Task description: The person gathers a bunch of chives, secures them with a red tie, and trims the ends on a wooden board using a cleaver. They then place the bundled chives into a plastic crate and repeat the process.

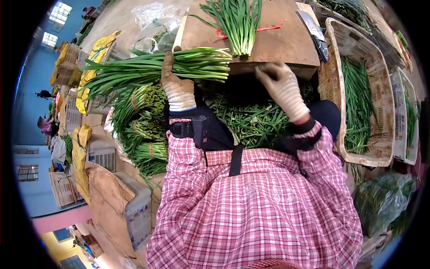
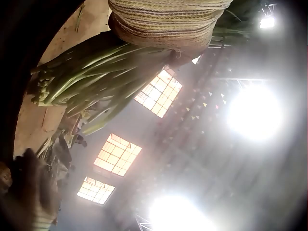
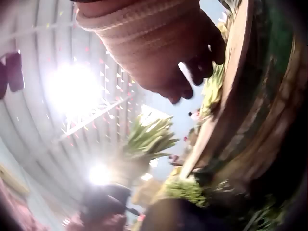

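My gloved left hand (image 1: 179, 92) grips a thick bunch of garlic chives (image 1: 204, 62), its pale stem ends pointing right and leaves trailing left. In the left wrist view, stems (image 2: 91, 77) stick out past the ribbed glove (image 2: 168, 24). A second bunch (image 1: 239, 24) lies on the brown board (image 1: 286, 45), stem ends toward me, with a red tie (image 1: 271, 28) running beneath it. My gloved right hand (image 1: 282, 87) hovers at the board's near edge, fingers loosely bent. Between those fingers (image 3: 195, 72) a gap shows in the right wrist view, with nothing visible in it.
A wide blade with a dark handle (image 1: 320, 47) lies along the board's right edge. Right of it stands a crate (image 1: 336, 89) holding chives. Loose green trimmings (image 1: 251, 119) fill the space below the board. Tied bundles (image 1: 148, 125) are stacked at left, near clear plastic (image 1: 156, 20).
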`<action>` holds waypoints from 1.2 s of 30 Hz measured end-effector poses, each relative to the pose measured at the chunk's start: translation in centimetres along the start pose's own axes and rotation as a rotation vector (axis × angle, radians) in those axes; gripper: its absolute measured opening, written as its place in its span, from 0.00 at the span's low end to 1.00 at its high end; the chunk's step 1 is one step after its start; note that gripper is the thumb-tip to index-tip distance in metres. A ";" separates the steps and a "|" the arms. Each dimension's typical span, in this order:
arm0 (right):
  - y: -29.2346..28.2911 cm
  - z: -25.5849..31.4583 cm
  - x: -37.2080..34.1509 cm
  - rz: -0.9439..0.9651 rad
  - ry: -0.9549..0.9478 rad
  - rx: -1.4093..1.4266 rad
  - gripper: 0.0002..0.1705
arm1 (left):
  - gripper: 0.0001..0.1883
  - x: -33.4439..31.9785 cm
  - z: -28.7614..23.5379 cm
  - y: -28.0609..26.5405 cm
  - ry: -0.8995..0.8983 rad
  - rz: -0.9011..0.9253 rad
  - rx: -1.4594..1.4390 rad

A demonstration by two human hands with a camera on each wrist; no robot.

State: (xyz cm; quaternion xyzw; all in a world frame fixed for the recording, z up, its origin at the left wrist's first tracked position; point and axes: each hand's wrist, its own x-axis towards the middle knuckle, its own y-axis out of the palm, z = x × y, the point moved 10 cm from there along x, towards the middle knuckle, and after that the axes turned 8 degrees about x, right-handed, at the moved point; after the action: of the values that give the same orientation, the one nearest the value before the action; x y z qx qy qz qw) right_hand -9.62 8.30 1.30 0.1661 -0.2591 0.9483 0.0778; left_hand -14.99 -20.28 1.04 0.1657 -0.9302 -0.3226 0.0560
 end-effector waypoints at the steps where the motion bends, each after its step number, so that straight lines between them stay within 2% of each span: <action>1: 0.0 0.1 0.4 -0.119 0.086 0.314 0.15 | 0.13 -0.3 0.4 0.1 -0.009 0.007 -0.003; 3: 1.9 0.6 1.9 -0.109 -0.009 0.390 0.15 | 0.16 -0.8 1.6 1.4 -0.078 0.134 -0.111; 5: 4.3 0.7 2.0 -0.027 0.188 0.670 0.24 | 0.14 -1.7 1.8 2.3 -0.038 0.139 -0.175; 6: 5.3 0.4 1.8 -0.012 0.214 0.825 0.32 | 0.15 -1.8 1.7 2.5 0.009 0.172 -0.207; 7: 5.7 0.3 1.5 -0.007 0.231 0.906 0.28 | 0.17 -1.9 1.6 2.5 0.057 0.204 -0.236; 8: 5.4 0.6 1.3 -0.041 0.174 0.875 0.24 | 0.19 -2.1 1.7 2.8 0.056 0.280 -0.261; 9: 4.9 0.9 1.0 -0.076 0.118 0.843 0.19 | 0.19 -2.0 1.9 2.5 0.051 0.280 -0.259; 10: 4.6 0.6 0.7 -0.079 0.123 0.844 0.19 | 0.19 -2.2 2.1 2.8 0.017 0.336 -0.310; 13: 2.8 0.9 -0.1 -0.015 -0.044 0.470 0.09 | 0.20 -2.7 2.2 2.6 -0.025 0.413 -0.358; 15: 1.8 -0.3 -0.9 0.032 -0.038 0.356 0.08 | 0.22 -3.7 2.0 3.2 0.021 0.547 -0.237; 16: 0.8 -2.8 -1.5 -0.026 0.043 0.373 0.08 | 0.26 -3.5 2.2 2.4 -0.047 0.523 -0.382; 17: 0.0 -5.7 -2.0 -0.088 0.116 0.387 0.07 | 0.26 -3.7 1.0 2.6 0.008 0.561 -0.413; 18: 0.5 -9.1 -2.8 -0.040 0.343 0.454 0.10 | 0.26 -3.7 0.3 2.6 0.024 0.609 -0.431; 19: 0.2 -7.6 -2.7 -0.040 0.344 0.456 0.10 | 0.26 -3.7 -0.3 2.7 0.036 0.657 -0.448; 21: 0.8 -2.4 -2.6 -0.012 0.323 0.698 0.13 | 0.26 -4.0 -0.1 3.1 0.026 0.638 -0.376; 23: 3.2 -0.8 -2.1 -0.005 0.249 0.663 0.15 | 0.25 -4.9 -0.4 4.4 0.118 0.742 -0.300; 25: 5.3 -2.6 -2.1 -0.014 0.400 0.882 0.13 | 0.26 -5.1 -0.2 4.5 0.094 0.747 -0.332; 27: 3.8 -5.0 -2.6 -0.051 0.459 0.803 0.10 | 0.27 -5.1 -0.5 4.1 0.090 0.743 -0.342; 28: 2.5 -7.1 -2.3 -0.108 0.332 0.532 0.08 | 0.28 -5.3 -0.7 4.0 0.080 0.749 -0.363; 29: 1.8 -7.6 -2.2 -0.156 0.376 0.635 0.10 | 0.28 -5.1 -0.8 3.9 0.080 0.748 -0.366; 31: -0.7 -1.3 -0.5 -0.170 -0.075 0.332 0.13 | 0.27 -5.9 -0.4 4.5 0.063 0.854 -0.343; 33: 1.7 2.9 0.3 0.105 -0.055 0.468 0.15 | 0.27 -6.1 0.5 4.9 0.039 0.841 -0.315; 34: 3.3 2.0 0.5 0.146 0.008 0.367 0.14 | 0.27 -6.1 0.7 4.9 0.029 0.830 -0.307; 35: 4.0 0.1 0.5 0.117 0.161 0.457 0.13 | 0.27 -6.1 0.8 4.8 0.022 0.817 -0.296; 36: 3.0 -1.2 0.5 0.044 0.175 0.364 0.12 | 0.27 -6.0 0.3 4.4 0.046 0.809 -0.291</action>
State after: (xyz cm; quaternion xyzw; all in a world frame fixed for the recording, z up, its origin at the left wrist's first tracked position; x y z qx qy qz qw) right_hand -11.16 6.40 -0.91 0.0886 -0.0793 0.9918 0.0478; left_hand -10.59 -14.78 3.56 -0.2150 -0.8636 -0.3984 0.2217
